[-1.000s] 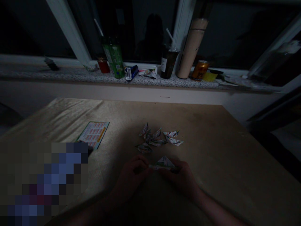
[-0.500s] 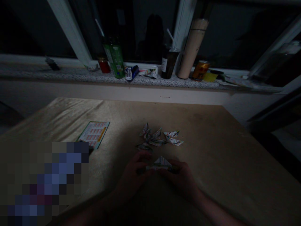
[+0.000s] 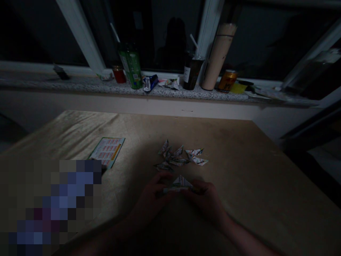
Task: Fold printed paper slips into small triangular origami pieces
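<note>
Both hands meet over the near middle of a tan table (image 3: 239, 170) in dim light. My left hand (image 3: 151, 201) and my right hand (image 3: 206, 202) pinch the two ends of a small folded paper piece (image 3: 179, 184) with printed colours, its triangular point standing up between them. Just beyond the hands lies a cluster of several similar folded paper pieces (image 3: 178, 159), loose on the table.
A printed leaflet (image 3: 108, 152) lies flat to the left. A blurred-out patch covers the near left corner. On the stone windowsill (image 3: 80, 84) stand a green bottle (image 3: 131, 67), a red jar (image 3: 119, 74), a dark cup with a straw (image 3: 191, 71), a tall beige tube (image 3: 217, 57) and an orange can (image 3: 227, 80).
The folded piece and both hands have shifted slightly left and my fingers have closed in around it. The pile beyond has not moved.
</note>
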A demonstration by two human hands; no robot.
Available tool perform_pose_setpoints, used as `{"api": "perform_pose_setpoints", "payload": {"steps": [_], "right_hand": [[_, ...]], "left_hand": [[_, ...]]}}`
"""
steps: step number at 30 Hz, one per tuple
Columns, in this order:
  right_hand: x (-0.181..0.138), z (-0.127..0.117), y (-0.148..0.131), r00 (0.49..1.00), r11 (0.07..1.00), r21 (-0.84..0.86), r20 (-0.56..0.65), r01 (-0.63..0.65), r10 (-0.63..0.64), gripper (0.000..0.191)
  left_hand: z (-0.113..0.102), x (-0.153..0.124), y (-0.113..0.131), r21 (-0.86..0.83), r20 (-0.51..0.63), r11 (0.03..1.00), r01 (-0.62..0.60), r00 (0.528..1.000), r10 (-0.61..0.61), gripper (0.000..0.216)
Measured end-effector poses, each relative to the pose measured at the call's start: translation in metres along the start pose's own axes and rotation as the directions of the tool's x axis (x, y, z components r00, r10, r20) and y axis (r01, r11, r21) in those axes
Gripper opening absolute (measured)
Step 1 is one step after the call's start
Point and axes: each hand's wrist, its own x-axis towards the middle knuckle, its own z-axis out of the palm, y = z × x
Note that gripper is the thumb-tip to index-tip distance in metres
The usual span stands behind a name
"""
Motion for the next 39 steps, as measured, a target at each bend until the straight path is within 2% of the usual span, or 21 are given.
{"api": "perform_pose_setpoints", "payload": {"steps": [2,8,16,22,25,29,34,39], "right_hand": [[0.0,0.0,0.001,1.0,1.0,0.006,0.007,-0.002,0.002,0.023],[0.002,-0.001,0.003,0.995,0.997,0.05,-0.084,0.053,-0.049,0.026],[0.001,-0.003,0.0,0.999,0.991,0.127,-0.033,0.031,-0.027,0.023],[0.001,-0.006,-0.002,0.997,0.991,0.116,-0.057,0.059,-0.053,0.024],[0.002,-0.007,0.001,0.998,0.986,0.167,-0.067,0.027,-0.016,0.025],[0.001,-0.008,0.006,0.999,0.969,0.247,-0.016,-0.03,0.035,0.028],[0.001,-0.008,0.007,1.0,0.959,0.283,-0.015,0.0,0.004,0.026],[0.003,-0.008,0.009,0.999,0.948,0.318,-0.024,-0.017,0.026,0.027]], "left_hand": [[0.0,0.001,0.001,0.006,-0.005,1.0,0.027,1.0,-0.027,0.013],[-0.005,0.003,0.002,0.018,-0.023,0.998,0.056,0.998,-0.056,0.019],[-0.005,0.002,0.003,-0.013,-0.017,0.992,0.122,0.992,-0.123,0.022],[-0.008,0.003,0.005,-0.034,-0.029,0.989,0.147,0.989,-0.148,0.021],[-0.008,0.003,0.004,-0.043,-0.041,0.99,0.132,0.99,-0.134,0.021],[-0.009,0.002,0.001,-0.086,-0.057,0.988,0.127,0.99,-0.132,0.021],[-0.01,0.001,0.001,-0.123,-0.049,0.984,0.132,0.989,-0.138,0.024],[-0.011,0.0,0.001,-0.122,-0.049,0.983,0.139,0.988,-0.146,0.023]]}}
